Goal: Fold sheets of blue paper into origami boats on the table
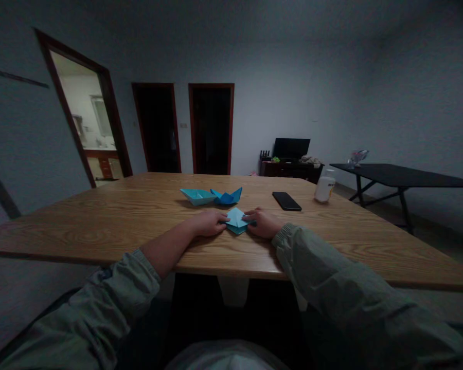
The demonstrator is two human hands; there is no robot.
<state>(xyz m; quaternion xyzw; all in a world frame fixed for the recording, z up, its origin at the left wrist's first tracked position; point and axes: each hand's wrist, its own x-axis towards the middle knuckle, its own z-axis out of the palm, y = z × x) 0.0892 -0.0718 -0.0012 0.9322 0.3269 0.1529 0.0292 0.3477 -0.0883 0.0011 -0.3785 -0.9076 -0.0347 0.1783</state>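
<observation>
A light blue folded paper (236, 220) lies on the wooden table (119, 216) between my hands. My left hand (208, 223) rests curled on the table, its fingertips pressed on the paper's left edge. My right hand (263, 222) is curled too, pinching the paper's right edge. Just behind the paper sit two finished origami pieces: a pale teal boat (197, 196) and a darker blue folded shape (227, 196), touching each other.
A black phone (286, 201) lies flat to the right of the origami. A white jar (325, 188) stands near the table's right edge. A dark side table (401, 176) stands beyond on the right. Doorways line the back wall.
</observation>
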